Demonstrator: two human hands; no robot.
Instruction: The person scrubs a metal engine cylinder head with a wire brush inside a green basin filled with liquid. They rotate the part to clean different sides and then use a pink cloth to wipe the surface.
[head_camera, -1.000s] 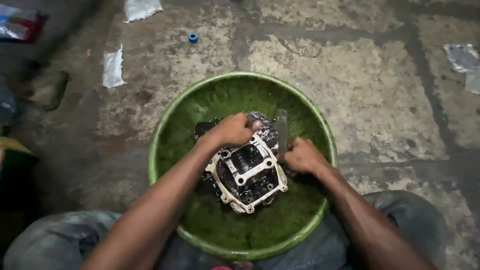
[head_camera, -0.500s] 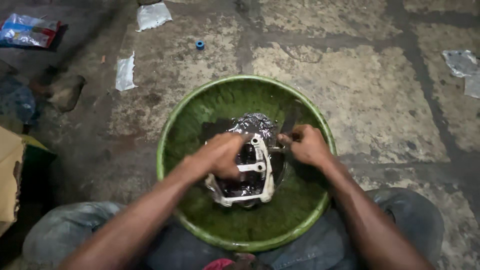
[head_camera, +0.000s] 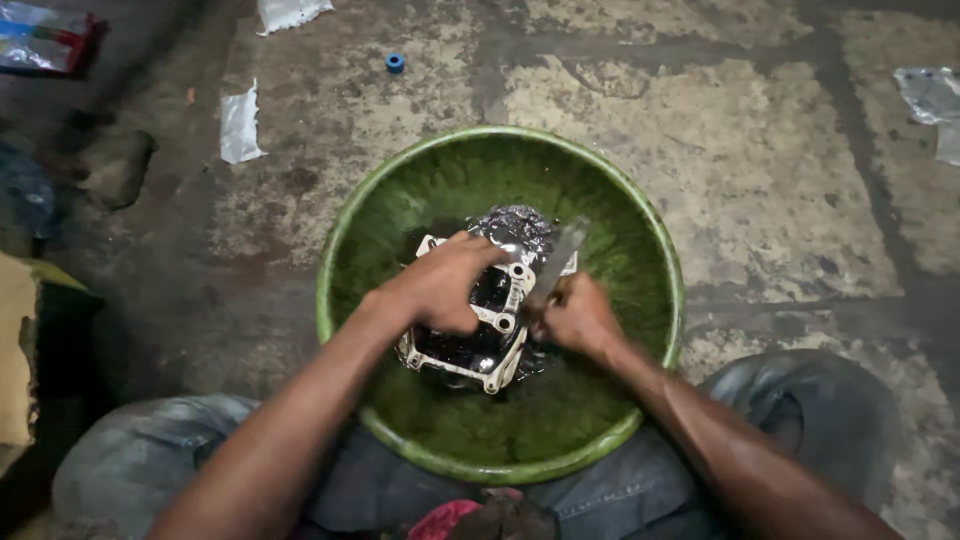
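A greasy metal engine part (head_camera: 478, 345) with a pale gasket rim lies in dark liquid inside a round green basin (head_camera: 640, 225). My left hand (head_camera: 440, 285) grips the part from its upper left side and holds it steady. My right hand (head_camera: 572, 318) is closed around the handle of a brush (head_camera: 560, 255), whose flat grey end slants up to the right beside the part. Wet, shiny metal shows just above my left hand.
The basin rests on a stained concrete floor between my knees in blue jeans (head_camera: 150, 465). A small blue cap (head_camera: 394, 62) and scraps of plastic wrapper (head_camera: 240, 125) lie at the upper left. Another wrapper (head_camera: 930, 95) lies at the far right.
The engine part has been turned in the basin under my left hand. My right hand has shifted with the brush along the part's right side.
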